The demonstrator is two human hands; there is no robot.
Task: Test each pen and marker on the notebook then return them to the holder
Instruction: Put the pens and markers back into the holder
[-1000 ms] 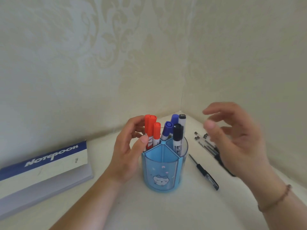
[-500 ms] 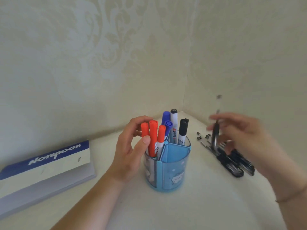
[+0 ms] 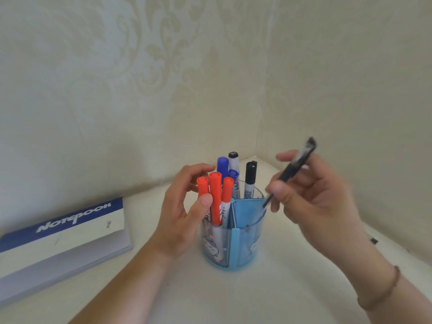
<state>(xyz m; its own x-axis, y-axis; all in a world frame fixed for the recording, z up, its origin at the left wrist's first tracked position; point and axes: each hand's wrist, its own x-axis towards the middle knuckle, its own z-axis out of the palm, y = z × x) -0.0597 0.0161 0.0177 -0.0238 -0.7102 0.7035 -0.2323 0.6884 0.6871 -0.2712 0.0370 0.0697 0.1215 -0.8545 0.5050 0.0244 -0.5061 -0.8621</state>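
A blue see-through pen holder (image 3: 243, 242) with compartments stands on the white table. Three red markers (image 3: 216, 195) fill its left compartment; blue markers (image 3: 222, 165) and black-capped markers (image 3: 250, 177) stand at the back. My left hand (image 3: 184, 218) grips the holder's left side, thumb against the red markers. My right hand (image 3: 311, 197) holds a black pen (image 3: 293, 169) slanted, with its tip down over the holder's empty front-right compartment. The closed notebook (image 3: 65, 235) with a blue-and-white cover lies at the left.
Two papered walls meet in a corner just behind the holder. A small dark pen end (image 3: 374, 241) shows on the table behind my right wrist; the other loose pens there are hidden by my arm.
My right hand lifted a black pen from the pile at the right and brought it left over the holder. The holder was turned a little under my left hand.
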